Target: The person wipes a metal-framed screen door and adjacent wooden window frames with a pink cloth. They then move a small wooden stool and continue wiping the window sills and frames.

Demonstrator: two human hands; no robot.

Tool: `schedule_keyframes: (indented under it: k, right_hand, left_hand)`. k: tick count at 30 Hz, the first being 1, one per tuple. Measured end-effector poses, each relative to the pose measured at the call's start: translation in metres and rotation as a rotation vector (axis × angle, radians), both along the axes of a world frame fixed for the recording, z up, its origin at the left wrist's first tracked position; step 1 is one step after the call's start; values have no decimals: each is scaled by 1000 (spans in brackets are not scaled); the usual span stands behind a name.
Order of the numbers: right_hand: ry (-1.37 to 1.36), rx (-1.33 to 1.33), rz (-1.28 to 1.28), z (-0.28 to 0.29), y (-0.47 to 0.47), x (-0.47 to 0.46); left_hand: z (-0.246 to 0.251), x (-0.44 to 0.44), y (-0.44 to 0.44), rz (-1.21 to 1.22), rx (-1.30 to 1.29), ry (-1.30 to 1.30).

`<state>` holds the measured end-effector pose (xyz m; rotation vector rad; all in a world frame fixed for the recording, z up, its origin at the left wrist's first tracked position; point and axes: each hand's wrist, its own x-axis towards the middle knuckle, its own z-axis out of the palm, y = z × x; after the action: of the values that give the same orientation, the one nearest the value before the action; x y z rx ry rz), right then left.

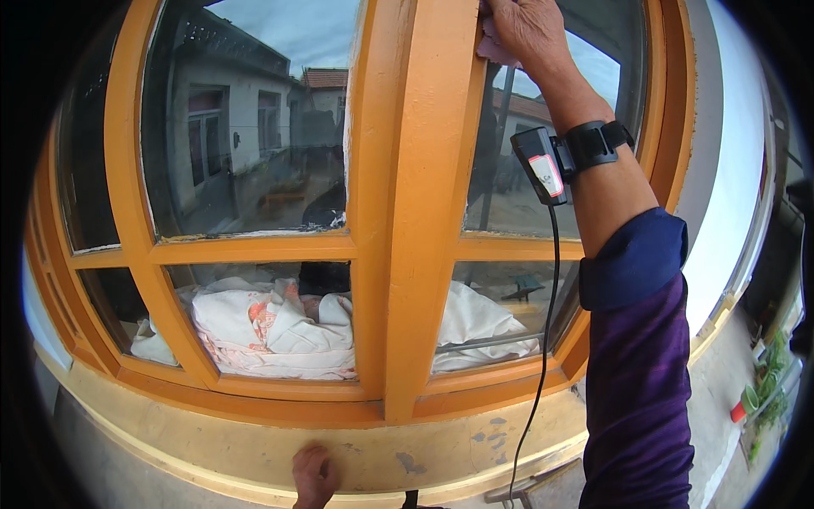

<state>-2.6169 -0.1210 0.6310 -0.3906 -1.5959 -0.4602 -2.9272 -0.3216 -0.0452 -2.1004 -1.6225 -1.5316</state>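
Observation:
My right hand (531,32) is raised at the top of the picture, with its fingertips cut off by the frame. It grips a pinkish-purple cloth (499,48) against the glass beside an orange-painted wooden window post (426,191). A black device on a strap (540,167) sits on my right forearm, and its cable runs down past the frame. Lower down, my left hand (315,474) rests on the yellowish window sill (375,455) with fingers curled in. Nothing shows in it. The large window pane (254,127) to the left reflects buildings and sky.
Behind the lower panes lies a white cloth bundle with red patterning (273,331). The sill bears patches of flaked paint (410,463). At the right, a red and green pot (745,404) stands by green plants (772,375) near a white wall (731,159).

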Motion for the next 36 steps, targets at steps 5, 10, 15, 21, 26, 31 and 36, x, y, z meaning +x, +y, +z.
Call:
schedule_keyframes:
  k: [5, 10, 15, 21, 26, 31, 36]
  right_hand:
    - [-126, 424, -305, -39, 10, 3]
    - [-123, 153, -292, -157, 9, 23]
    - [-135, -46, -268, -287, -17, 16]
    - [-253, -23, -404, -337, -42, 13]
    - [-336, -28, -477, -330, -42, 37]
    - [-257, -70, -542, -326, -37, 104]
    - [-94, -127, -634, -324, -23, 206]
  left_hand:
    - [0, -3, -3, -17, 12, 22]
    - [0, -1, -3, -23, -6, 33]
    - [1, -1, -4, -72, -6, 66]
    - [1, -5, -4, -132, -42, 121]
    - [0, -6, -4, -140, -54, 100]
    - [0, -4, -5, -101, -53, 72]
    - [4, 3, -4, -37, -48, 61]
